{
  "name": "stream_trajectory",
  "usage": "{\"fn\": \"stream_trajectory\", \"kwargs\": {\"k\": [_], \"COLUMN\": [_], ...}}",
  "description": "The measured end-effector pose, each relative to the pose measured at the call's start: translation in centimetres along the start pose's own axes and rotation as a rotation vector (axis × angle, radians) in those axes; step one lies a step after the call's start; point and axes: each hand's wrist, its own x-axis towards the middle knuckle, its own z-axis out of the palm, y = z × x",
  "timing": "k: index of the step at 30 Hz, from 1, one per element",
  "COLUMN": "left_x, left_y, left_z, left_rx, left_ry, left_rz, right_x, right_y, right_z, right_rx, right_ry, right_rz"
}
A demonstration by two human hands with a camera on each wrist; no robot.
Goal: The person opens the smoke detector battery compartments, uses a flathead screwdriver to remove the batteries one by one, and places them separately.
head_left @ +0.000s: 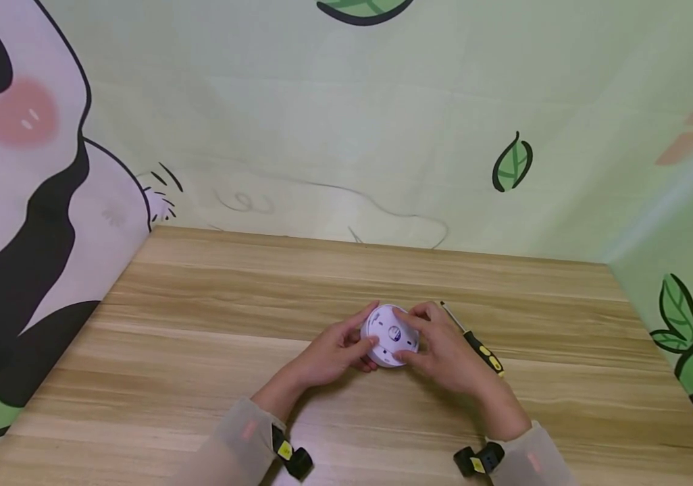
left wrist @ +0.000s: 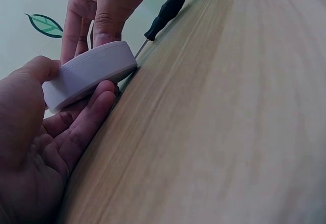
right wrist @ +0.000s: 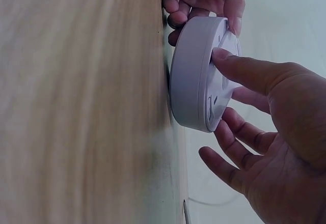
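Note:
A round white smoke detector (head_left: 373, 343) is held just above the table, its flat back with slots and a small round label facing up. My left hand (head_left: 334, 352) grips it from the left, thumb on the near edge of the back and fingers underneath. From the right, my right hand (head_left: 448, 354) holds the back plate between thumb and index finger. In the right wrist view the thumb lies on the back of the detector (right wrist: 191, 76), and some fingers stand off its rim. A screwdriver (head_left: 483, 352) with a black and yellow handle lies beside my right hand.
The wooden table (head_left: 200, 290) extends around the hands. Behind it stands a pale green wall (head_left: 261, 135) with painted leaves, and a painted panda (head_left: 103, 182) covers the left side. A camera (head_left: 292, 455) is strapped to each wrist.

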Motion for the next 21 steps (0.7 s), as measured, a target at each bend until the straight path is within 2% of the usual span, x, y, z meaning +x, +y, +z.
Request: {"fn": "stream_trajectory", "kwargs": {"k": [14,21], "left_x": [-0.05,-0.04], "left_y": [-0.10,-0.12], "left_z": [-0.14,-0.03], "left_rx": [0.008,-0.002], "left_ry": [0.006,0.007], "left_rz": [-0.004,-0.001], "right_x": [0.04,-0.04], "right_y": [-0.03,0.10], "right_z": [-0.08,-0.17], "right_rx": [0.019,0.005], "right_ry": [-0.019,-0.002], "right_rz": [-0.009,-0.011]}}
